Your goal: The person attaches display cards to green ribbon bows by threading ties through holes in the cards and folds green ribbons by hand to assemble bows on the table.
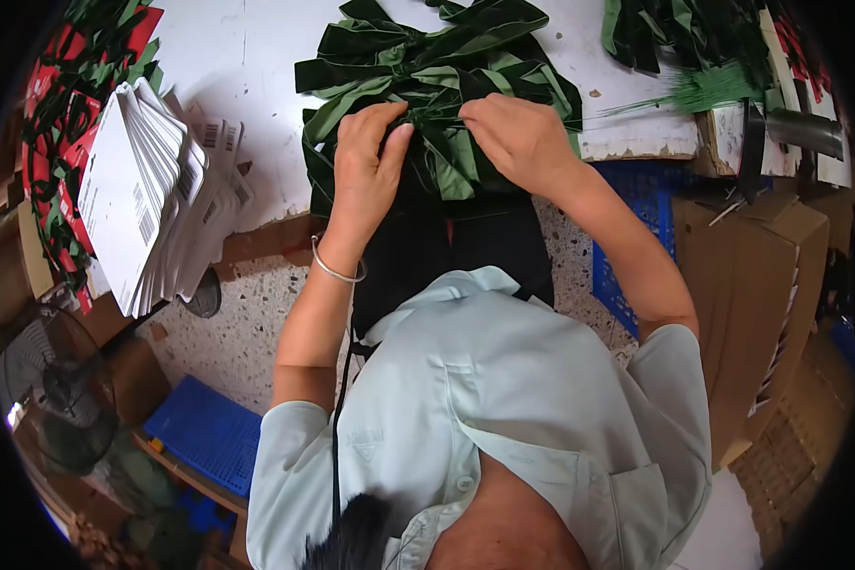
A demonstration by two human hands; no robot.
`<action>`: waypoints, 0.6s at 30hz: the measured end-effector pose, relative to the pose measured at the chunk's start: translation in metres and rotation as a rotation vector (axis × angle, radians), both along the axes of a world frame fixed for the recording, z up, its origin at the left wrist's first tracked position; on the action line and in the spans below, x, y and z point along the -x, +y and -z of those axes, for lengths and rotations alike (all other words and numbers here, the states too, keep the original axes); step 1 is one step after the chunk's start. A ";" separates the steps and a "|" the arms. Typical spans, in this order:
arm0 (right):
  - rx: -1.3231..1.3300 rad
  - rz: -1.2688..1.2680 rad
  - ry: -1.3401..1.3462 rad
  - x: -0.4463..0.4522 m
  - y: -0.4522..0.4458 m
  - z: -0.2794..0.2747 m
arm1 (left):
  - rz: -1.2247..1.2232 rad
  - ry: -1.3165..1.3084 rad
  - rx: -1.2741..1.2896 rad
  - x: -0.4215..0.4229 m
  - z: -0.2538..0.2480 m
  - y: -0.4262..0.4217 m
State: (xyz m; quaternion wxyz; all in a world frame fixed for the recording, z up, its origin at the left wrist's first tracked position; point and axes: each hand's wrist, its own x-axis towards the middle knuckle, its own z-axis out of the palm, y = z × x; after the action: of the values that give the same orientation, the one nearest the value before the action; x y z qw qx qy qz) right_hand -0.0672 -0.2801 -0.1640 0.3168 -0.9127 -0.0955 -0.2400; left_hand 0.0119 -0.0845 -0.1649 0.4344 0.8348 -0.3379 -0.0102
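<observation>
A pile of dark green velvet bows [427, 47] lies at the table's near edge, paler green on the underside of the ribbon. My left hand [369, 157] is closed at the left of the nearest bow [451, 157], thumb and forefinger pinching its ribbon close to the middle. From the right, my right hand [522, 141] pinches the same bow with bent fingers. The two hands are a short way apart, with the bow's knot between them. Part of the ribbon is hidden under my fingers.
White cards with barcodes [138, 204] stand stacked at the left, beside green bows on red cards [62, 123]. At the right are more green bows [636, 33], a bundle of green wire ties [712, 87] and a cardboard box [741, 294]. A fan [57, 366] stands lower left.
</observation>
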 end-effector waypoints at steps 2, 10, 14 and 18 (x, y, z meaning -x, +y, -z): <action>-0.015 0.001 0.026 -0.003 0.000 -0.005 | 0.003 0.022 -0.004 0.000 -0.002 0.000; 0.044 0.005 0.169 -0.007 -0.001 -0.016 | -0.009 0.094 -0.081 0.002 -0.008 -0.003; 0.059 -0.036 0.219 -0.010 -0.001 -0.019 | 0.006 0.074 -0.071 0.001 -0.006 -0.002; 0.034 -0.096 0.263 -0.016 -0.004 -0.019 | 0.036 0.079 -0.036 -0.002 -0.006 0.000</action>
State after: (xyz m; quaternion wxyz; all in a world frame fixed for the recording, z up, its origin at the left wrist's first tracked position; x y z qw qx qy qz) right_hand -0.0510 -0.2841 -0.1446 0.3221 -0.9359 -0.1009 -0.1013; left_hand 0.0138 -0.0849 -0.1588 0.4321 0.8353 -0.3351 -0.0571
